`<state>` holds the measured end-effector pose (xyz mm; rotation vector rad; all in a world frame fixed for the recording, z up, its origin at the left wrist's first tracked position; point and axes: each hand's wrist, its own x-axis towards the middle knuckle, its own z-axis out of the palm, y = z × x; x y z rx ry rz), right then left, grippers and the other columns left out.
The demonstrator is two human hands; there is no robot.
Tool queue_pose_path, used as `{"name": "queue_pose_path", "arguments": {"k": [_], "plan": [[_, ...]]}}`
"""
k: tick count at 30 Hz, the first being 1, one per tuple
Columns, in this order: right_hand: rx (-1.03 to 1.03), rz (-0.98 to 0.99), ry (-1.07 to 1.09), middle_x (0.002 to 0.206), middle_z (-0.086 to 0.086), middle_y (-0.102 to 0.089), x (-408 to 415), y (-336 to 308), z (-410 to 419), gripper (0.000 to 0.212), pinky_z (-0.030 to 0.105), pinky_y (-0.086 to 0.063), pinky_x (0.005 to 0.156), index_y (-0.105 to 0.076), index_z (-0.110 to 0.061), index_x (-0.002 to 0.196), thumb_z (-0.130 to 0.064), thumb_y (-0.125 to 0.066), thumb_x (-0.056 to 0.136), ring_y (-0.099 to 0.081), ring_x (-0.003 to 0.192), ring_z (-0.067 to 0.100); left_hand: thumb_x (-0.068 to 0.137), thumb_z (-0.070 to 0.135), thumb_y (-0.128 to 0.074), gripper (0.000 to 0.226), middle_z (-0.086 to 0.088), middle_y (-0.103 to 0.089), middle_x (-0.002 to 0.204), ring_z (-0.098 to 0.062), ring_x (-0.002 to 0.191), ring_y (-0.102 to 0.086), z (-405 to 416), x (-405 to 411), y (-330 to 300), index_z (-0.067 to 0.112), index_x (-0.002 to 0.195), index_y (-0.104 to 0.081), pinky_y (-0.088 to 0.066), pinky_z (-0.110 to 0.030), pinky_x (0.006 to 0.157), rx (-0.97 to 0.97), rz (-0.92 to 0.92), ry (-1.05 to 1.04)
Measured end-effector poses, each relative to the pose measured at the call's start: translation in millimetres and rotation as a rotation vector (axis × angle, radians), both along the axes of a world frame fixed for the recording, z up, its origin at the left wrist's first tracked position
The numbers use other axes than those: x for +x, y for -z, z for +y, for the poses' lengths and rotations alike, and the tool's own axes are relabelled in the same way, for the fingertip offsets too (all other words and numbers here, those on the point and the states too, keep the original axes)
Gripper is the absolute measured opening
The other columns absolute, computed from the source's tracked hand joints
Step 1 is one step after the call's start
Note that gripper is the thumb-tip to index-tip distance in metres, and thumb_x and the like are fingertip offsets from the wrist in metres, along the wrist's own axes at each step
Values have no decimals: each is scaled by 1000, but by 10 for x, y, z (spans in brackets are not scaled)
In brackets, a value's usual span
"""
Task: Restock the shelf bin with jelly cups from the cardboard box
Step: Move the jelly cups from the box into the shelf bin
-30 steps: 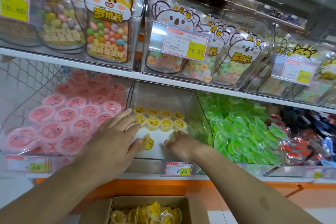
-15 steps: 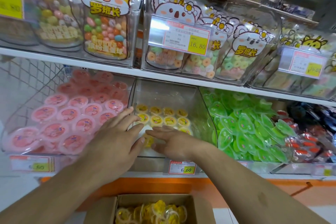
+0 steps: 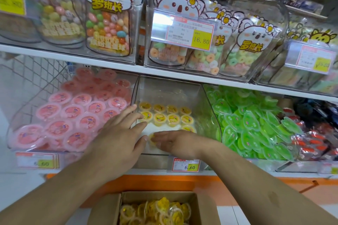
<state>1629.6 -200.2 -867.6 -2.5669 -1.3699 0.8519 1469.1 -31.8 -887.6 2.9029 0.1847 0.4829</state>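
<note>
The left hand (image 3: 118, 139) lies flat with fingers spread and straight, reaching into the clear plastic shelf bin (image 3: 204, 100). The right hand (image 3: 172, 142) lies beside it, fingers extended leftward over a small yellow jelly cup (image 3: 152, 138) sitting between the two hands; whether the fingers grip it cannot be told. Just beyond the fingertips, rows of yellow jelly cups (image 3: 165, 115) stand upright. Below the forearms, the open brown cardboard box (image 3: 201, 206) holds loose yellow cups (image 3: 155, 212). Pink cups (image 3: 73, 115) lie left of the hands, green ones (image 3: 252, 122) right.
</note>
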Motion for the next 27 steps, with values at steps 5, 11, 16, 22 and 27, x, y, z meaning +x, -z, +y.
{"name": "queue_pose_path", "arguments": {"k": [5, 11, 16, 22, 27], "plan": [[-99, -91, 21, 174, -12, -11, 116, 41, -38, 60, 38, -5, 130, -26, -31, 165, -56, -28, 111, -5, 161, 10, 100, 53, -25, 64, 4, -50, 150, -17, 157, -20, -6, 10, -1, 20, 140, -63, -36, -48, 120, 12, 5, -8], [-127, -127, 45, 175, -6, -5, 168, 47, -85, 62, 35, -3, 130, -20, -27, 167, -53, -27, 112, 0, 161, 13, 100, 54, -24, 66, 5, -49, 152, -16, 158, -18, 2, 13, 10, 20, 141, -62, -35, -48, 121, 12, 5, -10], [-141, -138, 55, 175, -7, -3, 176, 16, -97, 63, 34, -4, 128, -17, -27, 167, -53, -28, 111, -1, 161, 15, 100, 54, -24, 66, 5, -48, 153, -16, 158, -18, 2, 13, 13, 20, 141, -62, -35, -48, 121, 21, 13, -15], [-157, -136, 52, 175, -8, -3, 202, 8, -124, 63, 35, -8, 130, -19, -27, 167, -54, -30, 111, -4, 161, 15, 100, 53, -25, 65, 4, -48, 152, -17, 158, -19, -1, 16, 13, 19, 140, -63, -37, -49, 120, 13, 18, -13], [-145, -120, 66, 175, -10, -2, 211, 24, -144, 65, 35, -7, 130, -17, -29, 167, -56, -32, 110, -3, 161, 15, 100, 52, -27, 63, 2, -50, 150, -20, 157, -22, -5, 20, 18, 18, 138, -65, -38, -51, 119, 26, 20, -8]]}}
